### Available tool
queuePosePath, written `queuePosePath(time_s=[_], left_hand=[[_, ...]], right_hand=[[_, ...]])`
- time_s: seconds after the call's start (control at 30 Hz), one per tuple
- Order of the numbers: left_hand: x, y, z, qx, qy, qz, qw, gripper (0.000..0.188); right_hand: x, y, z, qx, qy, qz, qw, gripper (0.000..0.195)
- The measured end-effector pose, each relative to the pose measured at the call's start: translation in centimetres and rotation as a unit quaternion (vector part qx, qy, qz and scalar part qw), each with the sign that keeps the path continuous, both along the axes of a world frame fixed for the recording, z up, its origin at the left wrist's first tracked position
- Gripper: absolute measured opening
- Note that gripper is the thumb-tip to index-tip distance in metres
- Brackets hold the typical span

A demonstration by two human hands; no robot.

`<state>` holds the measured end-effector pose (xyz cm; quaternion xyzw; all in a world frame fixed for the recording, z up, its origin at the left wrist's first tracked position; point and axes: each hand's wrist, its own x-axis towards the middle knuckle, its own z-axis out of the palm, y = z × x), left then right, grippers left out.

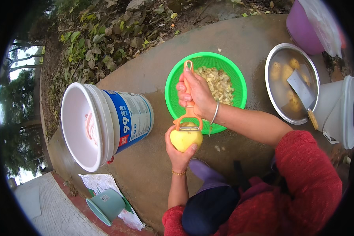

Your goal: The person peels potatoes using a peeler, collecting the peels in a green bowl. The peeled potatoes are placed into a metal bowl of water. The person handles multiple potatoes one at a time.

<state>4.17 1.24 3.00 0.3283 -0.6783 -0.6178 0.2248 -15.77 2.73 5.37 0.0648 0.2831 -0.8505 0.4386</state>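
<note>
My right hand [197, 93] is closed around the handle of an orange peeler [189, 112]. The peeler's metal blade lies against the top of a peeled yellow potato [186, 141]. Below it my left hand [178, 153] grips that potato, thumb on its near right side. Under and beyond my right hand stands a bright green plastic basket [242, 82] with pale peelings [216, 84] in it; my hand and forearm hide part of the basket.
On the left a large white bucket [82, 126] lies on its side or leans, near a pale green bucket [110, 203]. To the right are a metal basin [292, 47] with potatoes and a cleaver [301, 90], a lidded white pail [333, 109] and a purple tub [302, 29].
</note>
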Motion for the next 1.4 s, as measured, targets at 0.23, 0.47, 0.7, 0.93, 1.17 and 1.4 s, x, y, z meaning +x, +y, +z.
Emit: queuePosePath(time_s=[0.23,0.47,0.7,0.93,1.17,1.4], left_hand=[[0.7,0.8,0.3,0.416,0.136,0.008,0.899,0.077],[-0.5,2.1,0.1,0.478,0.168,-0.043,0.861,0.077],[0.1,0.1,-0.4,0.483,0.186,0.079,0.852,0.072],[1.1,-0.8,-0.7,0.588,0.239,0.066,0.77,0.048],[3.6,-1.1,2.1,0.561,0.304,0.065,0.768,0.053],[8.3,-1.2,5.8,0.533,0.386,0.093,0.747,0.061]], right_hand=[[-2.0,1.1,-2.6,0.012,0.0,-0.046,0.999,0.033],[-1.8,0.1,-4.0,0.057,0.133,-0.044,0.989,0.032],[-3.8,0.5,-6.8,0.092,-0.004,-0.051,0.994,0.03],[-4.3,0.6,-11.5,0.061,-0.013,0.053,0.997,0.028],[-7.4,-0.3,-16.4,0.017,-0.045,0.135,0.99,0.024],[-7.4,-1.4,-15.1,-0.052,-0.059,0.168,0.983,0.022]])
